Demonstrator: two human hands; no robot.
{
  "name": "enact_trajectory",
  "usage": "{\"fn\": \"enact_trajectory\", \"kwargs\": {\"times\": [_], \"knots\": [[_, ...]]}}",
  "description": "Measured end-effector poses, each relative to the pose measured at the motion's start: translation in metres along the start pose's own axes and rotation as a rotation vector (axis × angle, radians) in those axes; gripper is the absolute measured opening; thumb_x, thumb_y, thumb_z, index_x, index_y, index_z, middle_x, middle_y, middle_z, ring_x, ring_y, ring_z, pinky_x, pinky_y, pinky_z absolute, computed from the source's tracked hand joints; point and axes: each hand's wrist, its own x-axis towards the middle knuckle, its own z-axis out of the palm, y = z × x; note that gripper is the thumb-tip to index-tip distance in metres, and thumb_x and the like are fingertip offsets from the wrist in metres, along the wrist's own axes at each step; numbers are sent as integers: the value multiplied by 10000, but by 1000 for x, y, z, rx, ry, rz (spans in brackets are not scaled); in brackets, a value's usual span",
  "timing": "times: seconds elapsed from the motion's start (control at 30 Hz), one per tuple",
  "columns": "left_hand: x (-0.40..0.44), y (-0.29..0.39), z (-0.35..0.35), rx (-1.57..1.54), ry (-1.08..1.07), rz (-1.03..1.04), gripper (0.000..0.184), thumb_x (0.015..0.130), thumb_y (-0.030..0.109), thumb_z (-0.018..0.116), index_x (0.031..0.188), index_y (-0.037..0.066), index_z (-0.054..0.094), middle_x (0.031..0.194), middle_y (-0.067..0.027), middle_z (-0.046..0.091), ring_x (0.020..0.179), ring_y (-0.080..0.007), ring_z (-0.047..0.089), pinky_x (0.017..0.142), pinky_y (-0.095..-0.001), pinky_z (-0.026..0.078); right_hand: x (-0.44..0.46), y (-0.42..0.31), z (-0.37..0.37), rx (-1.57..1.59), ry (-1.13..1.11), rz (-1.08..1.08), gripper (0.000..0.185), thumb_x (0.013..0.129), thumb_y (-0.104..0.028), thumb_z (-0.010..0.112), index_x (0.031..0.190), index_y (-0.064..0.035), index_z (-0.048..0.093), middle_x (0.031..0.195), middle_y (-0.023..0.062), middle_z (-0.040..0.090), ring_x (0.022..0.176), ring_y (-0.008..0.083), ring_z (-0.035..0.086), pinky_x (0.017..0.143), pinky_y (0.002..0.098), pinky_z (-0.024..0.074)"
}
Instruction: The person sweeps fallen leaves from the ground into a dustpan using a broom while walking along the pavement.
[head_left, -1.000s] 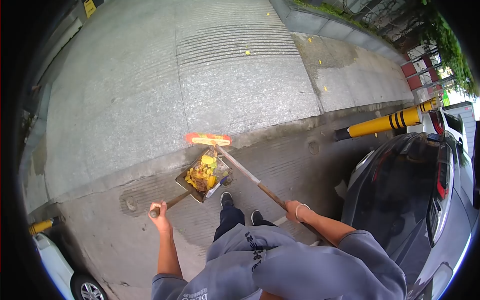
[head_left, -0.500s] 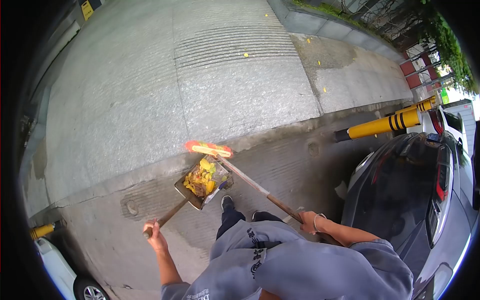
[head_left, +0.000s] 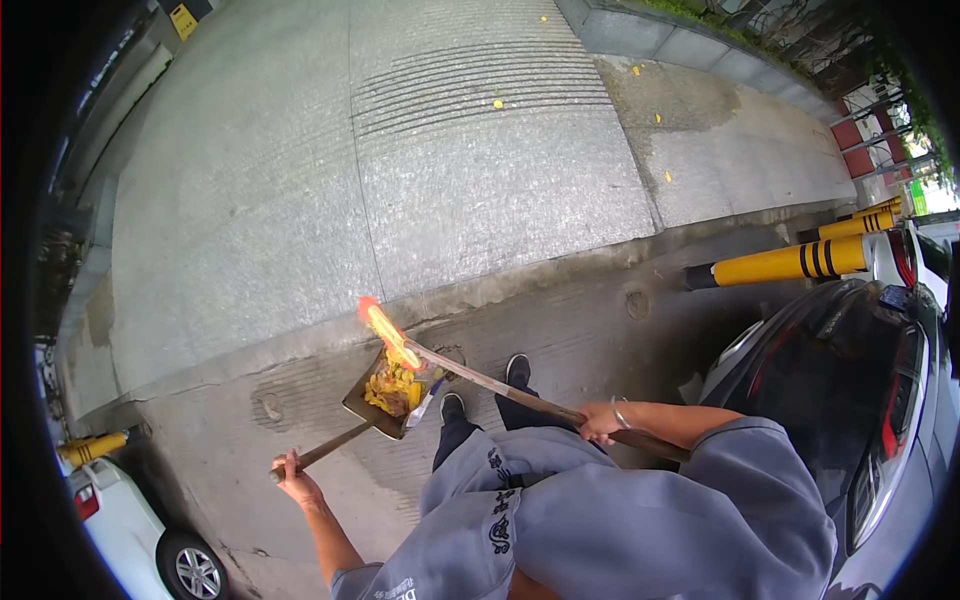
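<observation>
My left hand (head_left: 297,478) is closed around the end of the wooden handle of a dustpan (head_left: 355,405). Yellow leaves (head_left: 393,387) and brown debris fill the pan, and a white-and-blue item (head_left: 425,402) lies at its right edge. Further right, my right hand (head_left: 604,420) grips the long wooden handle of a broom (head_left: 480,380). The broom's orange-red head (head_left: 385,328) is tilted over the pan's far side and covers part of the opening. Whether its bristles touch the leaves I cannot tell.
A dark car (head_left: 810,370) stands close on my right, behind yellow-and-black bollards (head_left: 800,264). At lower left is a white car (head_left: 120,530) near another bollard (head_left: 95,448). A kerb edge (head_left: 500,290) runs ahead, with a few yellow leaves (head_left: 498,104) on the paving beyond.
The broom head has turned from nearly level to steeply slanted and moved left over the pan. The dustpan has shifted slightly left and down. My right foot now shows more fully.
</observation>
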Motion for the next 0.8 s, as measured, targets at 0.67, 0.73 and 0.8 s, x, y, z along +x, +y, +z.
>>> {"fn": "enact_trajectory", "kwargs": {"times": [0.67, 0.73, 0.8], "knots": [[50, 90, 193, -192, 42, 125, 200, 674, -1, 482, 550, 89, 352, 548, 4, 323, 530, -102, 334, 650, -267, 346, -125, -22, -166, 0, 453, -139, 119, 648, -97, 484, 655, 8, 430, 447, 64, 460, 363, 143, 472, 357, 258, 390], [76, 89, 238, -204, 50, 119, 201, 671, -1, 484, 549, 88, 352, 549, 4, 326, 534, -100, 334, 642, -261, 345, -120, -40, -198, 6, 457, -148, 120, 649, -100, 484, 664, 6, 431, 452, 63, 463, 367, 144, 474, 363, 258, 390], [103, 92, 286, -219, 66, 115, 201, 668, 0, 486, 548, 88, 351, 550, 4, 329, 538, -98, 334, 634, -254, 345, -118, -66, -233, 3, 461, -157, 121, 650, -104, 483, 672, 4, 433, 458, 62, 466, 372, 145, 476, 368, 258, 391]]}}
